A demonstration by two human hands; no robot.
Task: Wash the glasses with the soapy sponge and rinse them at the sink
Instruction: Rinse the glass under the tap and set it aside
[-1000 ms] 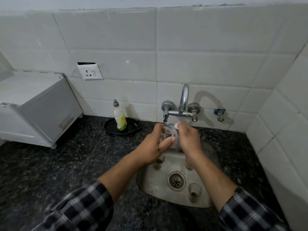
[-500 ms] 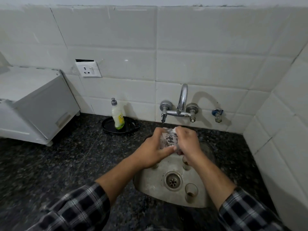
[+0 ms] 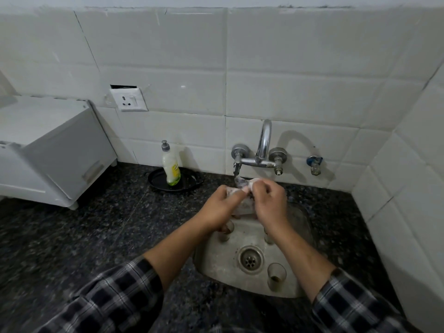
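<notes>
Both hands meet over the steel sink [image 3: 204,265], just below the tap spout [image 3: 236,168]. My left hand [image 3: 219,209] grips a clear, foam-covered glass [image 3: 243,205] from the left. My right hand [image 3: 270,205] curls over its right side and pinches a white soapy piece, apparently the sponge [image 3: 254,181], at the glass's top. Most of the held glass is hidden by fingers. Three more small glasses stand in the basin: one front right [image 3: 276,276], one partly hidden under my left hand [image 3: 227,230], and one behind my right wrist [image 3: 268,237].
A chrome wall tap [image 3: 264,145] with two knobs hangs over the sink, a small blue valve [image 3: 314,163] to its right. A dish-soap bottle [image 3: 171,167] stands on a black tray [image 3: 189,185] at the left. Further left, a white appliance [image 3: 48,145] sits on the dark granite counter [image 3: 96,236].
The hands have stayed under the spout with the glass. My right hand has shifted over the top of the glass, its fingers working at the rim.
</notes>
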